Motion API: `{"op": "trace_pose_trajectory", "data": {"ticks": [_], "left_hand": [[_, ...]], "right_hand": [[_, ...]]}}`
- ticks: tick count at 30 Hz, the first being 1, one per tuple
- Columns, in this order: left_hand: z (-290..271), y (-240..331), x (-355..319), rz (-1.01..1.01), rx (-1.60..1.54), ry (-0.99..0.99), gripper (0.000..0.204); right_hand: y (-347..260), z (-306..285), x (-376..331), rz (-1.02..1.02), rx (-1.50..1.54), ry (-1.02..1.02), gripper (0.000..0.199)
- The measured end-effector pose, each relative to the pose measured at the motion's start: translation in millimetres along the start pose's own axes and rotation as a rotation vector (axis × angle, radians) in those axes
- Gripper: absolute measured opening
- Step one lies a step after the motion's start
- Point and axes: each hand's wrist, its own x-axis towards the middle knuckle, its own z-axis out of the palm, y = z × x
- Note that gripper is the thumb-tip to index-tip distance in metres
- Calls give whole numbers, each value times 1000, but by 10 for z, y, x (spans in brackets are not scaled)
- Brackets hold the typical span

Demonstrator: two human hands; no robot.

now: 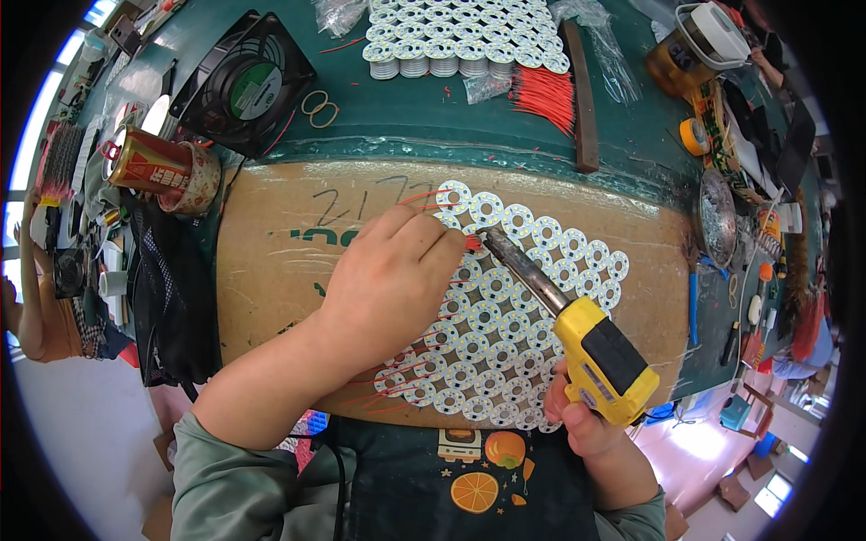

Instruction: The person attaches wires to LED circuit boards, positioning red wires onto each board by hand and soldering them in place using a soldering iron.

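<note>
A panel of round white LED boards (484, 316) lies on a sheet of brown cardboard (271, 261), with thin red wires running off its left edge. My left hand (388, 270) is closed over the upper left part of the panel, its fingertips pinching red wires (472, 242) against a board. In my right hand (586, 422) is a yellow and black soldering gun (606, 361), held by its lower end. The gun's dark metal tip slants up and left, meeting the boards right beside my left fingertips. My left hand hides some boards and the wire ends.
Beyond the cardboard stand stacked LED boards (465, 41), a bundle of red wires (544, 97) and a dark bar (580, 99). A black fan (244, 86) and a red can (149, 160) in a pot are at left. To the right sit a metal bowl (715, 216) and a lidded jar (686, 59).
</note>
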Motion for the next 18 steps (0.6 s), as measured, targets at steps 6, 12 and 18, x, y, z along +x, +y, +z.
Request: {"op": "trace_pose_trajectory", "data": {"ticks": [6,12,18], "left_hand": [[-9,3,-2,1,-9,10,28],[-65,-1,2,-5,-18,-22,26],[-485,11,34,-78,19,-67,21]], "right_hand": [[-28,-20,-65,15,126,0,87],[-134,90,-21,49,271,25,86],[-66,67,-15,-40,177,77,84]]}}
